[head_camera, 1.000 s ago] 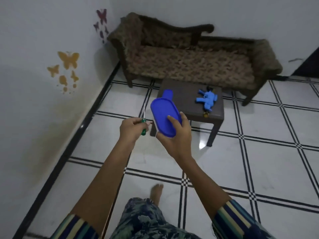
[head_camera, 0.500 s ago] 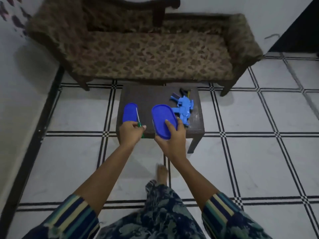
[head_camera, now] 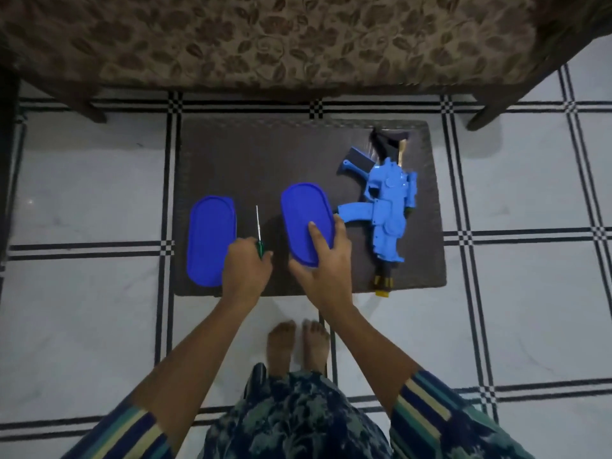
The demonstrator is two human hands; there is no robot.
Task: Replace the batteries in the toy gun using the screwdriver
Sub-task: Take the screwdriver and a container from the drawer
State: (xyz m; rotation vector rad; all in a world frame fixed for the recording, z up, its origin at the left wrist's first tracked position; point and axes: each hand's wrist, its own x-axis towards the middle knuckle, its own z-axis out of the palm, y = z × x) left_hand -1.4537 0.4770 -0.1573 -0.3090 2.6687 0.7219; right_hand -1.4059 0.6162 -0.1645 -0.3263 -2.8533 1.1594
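Note:
A light blue toy gun (head_camera: 387,210) lies on the right side of a low dark table (head_camera: 265,154), muzzle toward me. My left hand (head_camera: 246,271) grips a screwdriver (head_camera: 258,231) by its green handle, the metal shaft pointing away from me. My right hand (head_camera: 326,260) holds a dark blue oval container (head_camera: 304,213) by its near end, over the table's middle. A second blue oval container (head_camera: 210,241) lies on the table's left side, beside my left hand.
A patterned brown sofa (head_camera: 265,38) stands just behind the table. White tiled floor (head_camera: 82,193) with black lines surrounds the table. My bare feet (head_camera: 298,346) stand at the table's near edge. A small black and gold object (head_camera: 390,144) lies behind the gun.
I have walked up to the table and now look straight down on it. Both hands have come lower over the tabletop, still holding the screwdriver and the blue container.

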